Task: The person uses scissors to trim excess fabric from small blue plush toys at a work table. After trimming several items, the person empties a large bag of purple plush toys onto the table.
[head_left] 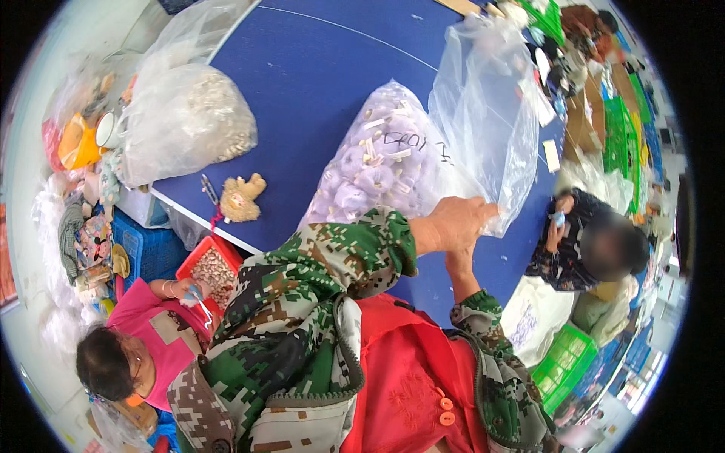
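A clear plastic bag [359, 162] full of lilac fluffy pieces with white tags lies on the blue table [302, 113], dark handwriting on its side. Its loose, unfilled top [483, 113] spreads out to the right and away from me. My left hand [451, 220] is closed around the bag's gathered neck. Directly under it, my right hand [459, 260] is closed at the same bunched plastic, its fingers partly covered by the left. Both sleeves are camouflage.
Another full clear bag [192, 121] stands at the left, near a tan plush toy [242, 198] and a small tool [209, 189]. One person [162, 332] sits left by a red bin [211, 268]; another [589, 241] works right, near a green crate [565, 362].
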Tool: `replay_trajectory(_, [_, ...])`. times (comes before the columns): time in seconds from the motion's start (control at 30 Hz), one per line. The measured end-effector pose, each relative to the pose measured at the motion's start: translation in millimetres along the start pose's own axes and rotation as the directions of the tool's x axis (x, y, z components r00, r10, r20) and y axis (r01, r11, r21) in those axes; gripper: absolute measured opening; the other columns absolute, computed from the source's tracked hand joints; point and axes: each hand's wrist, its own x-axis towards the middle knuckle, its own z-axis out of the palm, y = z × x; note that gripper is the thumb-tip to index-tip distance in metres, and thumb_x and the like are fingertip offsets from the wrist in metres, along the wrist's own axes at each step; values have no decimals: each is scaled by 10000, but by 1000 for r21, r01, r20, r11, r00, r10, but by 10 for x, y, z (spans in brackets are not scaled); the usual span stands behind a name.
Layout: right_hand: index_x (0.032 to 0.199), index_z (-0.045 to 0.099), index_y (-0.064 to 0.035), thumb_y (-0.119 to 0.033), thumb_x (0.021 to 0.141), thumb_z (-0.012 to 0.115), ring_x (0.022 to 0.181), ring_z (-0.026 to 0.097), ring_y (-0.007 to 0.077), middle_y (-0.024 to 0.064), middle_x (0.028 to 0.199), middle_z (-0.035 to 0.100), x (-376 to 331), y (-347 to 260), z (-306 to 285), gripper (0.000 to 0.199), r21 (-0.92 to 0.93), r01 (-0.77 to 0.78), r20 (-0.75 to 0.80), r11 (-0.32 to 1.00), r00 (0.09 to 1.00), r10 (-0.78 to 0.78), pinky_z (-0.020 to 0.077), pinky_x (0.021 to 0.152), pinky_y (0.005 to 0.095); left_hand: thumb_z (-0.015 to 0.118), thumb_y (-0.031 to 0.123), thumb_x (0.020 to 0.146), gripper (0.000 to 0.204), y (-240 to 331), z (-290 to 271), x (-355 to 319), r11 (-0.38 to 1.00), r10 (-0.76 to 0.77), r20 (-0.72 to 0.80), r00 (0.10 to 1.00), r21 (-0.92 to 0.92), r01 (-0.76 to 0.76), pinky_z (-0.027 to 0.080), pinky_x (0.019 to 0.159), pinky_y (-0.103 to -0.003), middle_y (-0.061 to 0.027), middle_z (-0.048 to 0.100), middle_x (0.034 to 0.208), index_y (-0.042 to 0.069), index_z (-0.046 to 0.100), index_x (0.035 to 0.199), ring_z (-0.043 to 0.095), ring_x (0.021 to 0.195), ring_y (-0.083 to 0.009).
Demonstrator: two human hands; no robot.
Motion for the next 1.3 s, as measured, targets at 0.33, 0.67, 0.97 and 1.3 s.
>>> replay_trajectory(0.33, [980,505,-49,-194,826,502,657,530,221,91,860,539,-341,1790,-1658,211,622,-427,-369,657,579,727,455,508,353,544,173,785,336,-1363,-214,-884,917,-257,-558,789,116,381,419,820,-373,-126,563,1047,57,532,1101,534,952,-294])
replay_trajectory(0.67, [1072,509,-57,-317,798,591,675,572,162,73,896,554,-970,1548,-2023,386,-73,-703,-224,708,703,675,448,482,274,499,547,779,633,-2146,992,-905,663,-745,-56,664,-172,729,440,758,-375,-200,619,883,-60,591,931,598,841,-321])
replay_trajectory(0.97, [1053,552,20,-494,752,579,841,593,239,141,936,606,-1247,952,-700,597,-324,-378,603,867,623,498,469,708,308,386,371,876,440,-1549,608,-840,873,-427,-301,852,107,475,411,667,-432,-221,571,733,-15,567,768,542,752,-401])
replay_trajectory(1.3, [986,543,12,-411,772,593,778,606,278,167,878,614,-1104,-5,-657,477,-220,-142,434,965,872,227,473,698,328,407,319,916,397,275,230,-104,749,-414,-178,893,-625,222,383,447,-227,-22,499,540,-7,533,726,507,490,-85])
